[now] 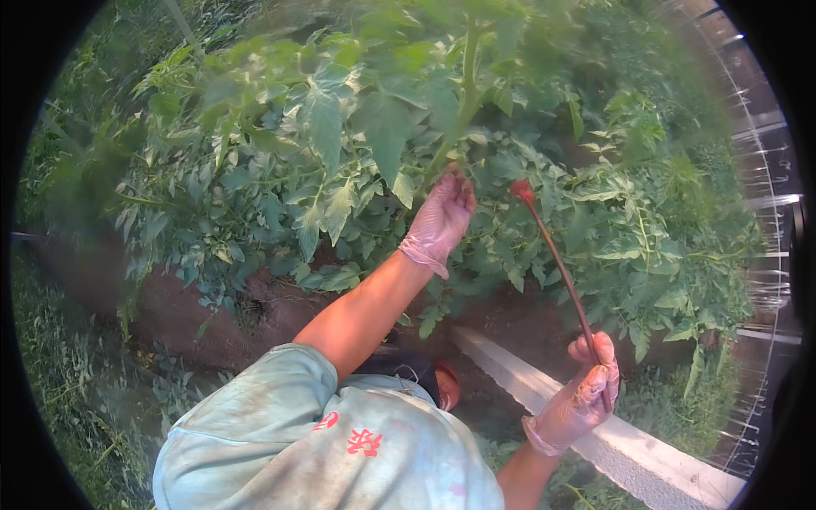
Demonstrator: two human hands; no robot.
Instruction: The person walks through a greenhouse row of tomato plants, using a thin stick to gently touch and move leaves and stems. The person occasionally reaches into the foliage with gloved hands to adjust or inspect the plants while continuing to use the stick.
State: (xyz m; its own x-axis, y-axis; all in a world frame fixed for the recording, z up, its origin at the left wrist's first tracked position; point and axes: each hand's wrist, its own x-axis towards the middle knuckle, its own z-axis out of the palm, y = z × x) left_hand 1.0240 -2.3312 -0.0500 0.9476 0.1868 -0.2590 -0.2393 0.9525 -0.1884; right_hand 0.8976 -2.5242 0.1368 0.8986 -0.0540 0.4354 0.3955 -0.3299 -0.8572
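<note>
My left hand [444, 213], in a thin clear glove, reaches up into tomato plants [382, 127]. Its fingertips are at a thick green tomato stem [470, 83] and small yellowish flowers; whether they pinch anything is hard to tell. In my right hand [586, 382], also gloved and stained at the fingers, is a thin dark brown stick [561, 264], held near its lower end. The stick slants up to the left and bears a red, wet-looking tip [521, 189], which stands to the right of my left hand, in front of the leaves.
A pale concrete beam [625, 446] runs diagonally from below the plants to the lower right. Brown soil [191, 319] shows under the foliage. Along the right rim is a curved edge of clear plastic sheeting [774, 255]. More plants grow at the lower left.
</note>
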